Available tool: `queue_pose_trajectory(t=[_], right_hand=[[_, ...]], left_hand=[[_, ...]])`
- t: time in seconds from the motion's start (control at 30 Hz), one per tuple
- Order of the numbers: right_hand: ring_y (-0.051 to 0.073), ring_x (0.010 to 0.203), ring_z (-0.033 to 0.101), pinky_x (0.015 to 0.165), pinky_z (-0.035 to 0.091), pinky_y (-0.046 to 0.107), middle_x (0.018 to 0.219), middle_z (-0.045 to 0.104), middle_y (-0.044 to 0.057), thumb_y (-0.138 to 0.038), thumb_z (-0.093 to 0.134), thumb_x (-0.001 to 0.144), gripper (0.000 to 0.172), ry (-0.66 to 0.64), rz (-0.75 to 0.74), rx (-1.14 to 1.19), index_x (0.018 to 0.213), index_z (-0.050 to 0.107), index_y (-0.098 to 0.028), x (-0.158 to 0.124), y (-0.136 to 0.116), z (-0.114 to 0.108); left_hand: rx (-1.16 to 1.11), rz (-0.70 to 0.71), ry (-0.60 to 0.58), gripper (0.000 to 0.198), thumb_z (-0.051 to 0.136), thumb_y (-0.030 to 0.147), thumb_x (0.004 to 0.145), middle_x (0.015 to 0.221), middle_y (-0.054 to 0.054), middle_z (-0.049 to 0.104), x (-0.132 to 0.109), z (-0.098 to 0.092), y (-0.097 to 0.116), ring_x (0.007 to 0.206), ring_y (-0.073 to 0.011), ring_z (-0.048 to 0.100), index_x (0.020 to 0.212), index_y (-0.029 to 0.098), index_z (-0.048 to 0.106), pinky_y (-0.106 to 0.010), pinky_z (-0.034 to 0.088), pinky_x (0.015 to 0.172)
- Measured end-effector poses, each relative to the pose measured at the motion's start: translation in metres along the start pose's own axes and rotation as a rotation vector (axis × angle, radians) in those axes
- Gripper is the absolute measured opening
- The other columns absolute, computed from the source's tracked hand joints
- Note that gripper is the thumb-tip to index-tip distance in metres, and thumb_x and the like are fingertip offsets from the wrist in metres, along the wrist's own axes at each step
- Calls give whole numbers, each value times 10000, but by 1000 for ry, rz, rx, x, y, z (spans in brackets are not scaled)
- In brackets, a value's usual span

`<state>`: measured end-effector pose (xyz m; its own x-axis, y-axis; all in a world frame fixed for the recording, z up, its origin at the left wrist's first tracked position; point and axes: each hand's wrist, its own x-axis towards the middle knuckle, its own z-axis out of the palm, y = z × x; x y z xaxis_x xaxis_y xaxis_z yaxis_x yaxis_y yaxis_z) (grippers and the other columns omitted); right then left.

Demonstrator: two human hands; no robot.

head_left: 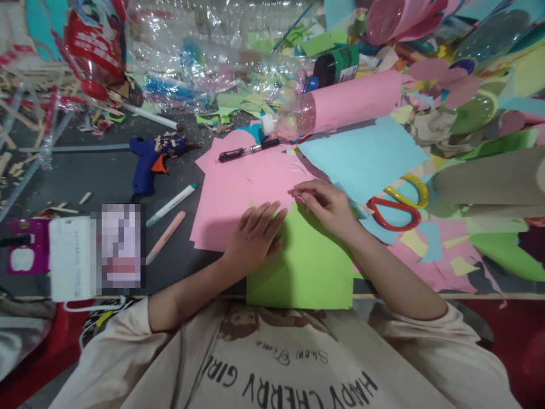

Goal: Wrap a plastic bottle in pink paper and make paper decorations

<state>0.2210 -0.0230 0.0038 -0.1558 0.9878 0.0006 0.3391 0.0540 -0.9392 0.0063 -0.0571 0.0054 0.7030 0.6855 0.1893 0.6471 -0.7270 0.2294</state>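
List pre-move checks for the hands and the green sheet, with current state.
1. Left hand flat on green sheet: ok.
2. Right hand at the sheet's top edge: ok; whether it pinches, cannot tell.
3. Sheet fully on table: not ok, near edge seems to overhang.
4. Scissors clear of both hands: ok, apart, to the right.
5. Glue gun out of the way: ok, far left.
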Motion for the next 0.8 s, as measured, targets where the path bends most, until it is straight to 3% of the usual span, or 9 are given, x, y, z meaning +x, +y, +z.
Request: queue_pose_trajectory(t=[0.33, 0.47, 0.6, 0.8], right_hand=[[173, 790, 688, 659, 519, 306, 922, 745, 68, -277, 504, 910, 192, 42, 14, -50, 979, 669, -208, 0, -2, 2], [195, 798, 677, 722, 517, 347, 889, 732, 66, -218, 455, 909, 195, 78, -79, -248, 944, 647, -219, -2, -5, 0], [250, 802, 631, 761, 485, 401, 809, 690, 88, -218, 492, 880, 139, -32, -189, -563, 813, 613, -217, -3, -12, -7], [304, 882, 584, 818, 458, 444, 872, 638, 107, -260, 584, 829, 41, -171, -156, -797, 841, 569, -224, -10, -20, -16]], left_hand=[[-4, -4, -33, 506, 453, 294, 959, 1386, -201, 574, 0, -2, 0, 1310, -307, 505, 1413, 71, 471, -447, 377, 1098], [31, -28, -24, 475, 453, 329, 976, 1402, -175, 567, -1, -2, -4, 1296, -297, 520, 1415, 153, 489, -444, 391, 1084], [25, -108, -56, 463, 464, 344, 971, 1411, -175, 556, 2, -5, -14, 1297, -313, 514, 1404, 185, 504, -478, 413, 1060], [3, -277, -79, 479, 457, 386, 961, 1389, -182, 562, 7, -11, -24, 1278, -348, 507, 1385, 171, 520, -554, 392, 1066]])
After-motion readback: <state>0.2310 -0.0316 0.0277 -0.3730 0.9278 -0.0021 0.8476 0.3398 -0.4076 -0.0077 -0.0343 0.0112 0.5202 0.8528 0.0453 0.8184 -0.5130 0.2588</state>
